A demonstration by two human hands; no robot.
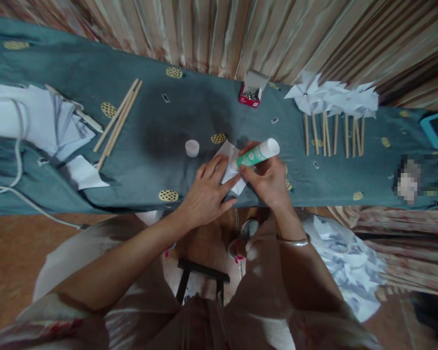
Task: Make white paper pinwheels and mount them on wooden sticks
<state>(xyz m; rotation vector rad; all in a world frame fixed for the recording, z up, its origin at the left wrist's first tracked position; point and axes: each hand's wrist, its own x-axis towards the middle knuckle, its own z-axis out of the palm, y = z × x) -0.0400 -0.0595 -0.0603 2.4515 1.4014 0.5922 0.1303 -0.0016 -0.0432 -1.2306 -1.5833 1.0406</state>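
Glue stick [257, 152] in right hand [269, 181]

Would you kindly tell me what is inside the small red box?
The open red box holds a heap of small silvery pieces, too small to identify; whatever lies beneath the top ones is covered.

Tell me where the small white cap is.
In the head view, the white cap lies on the green cloth just left of centre, beyond the left hand and left of the folded paper.
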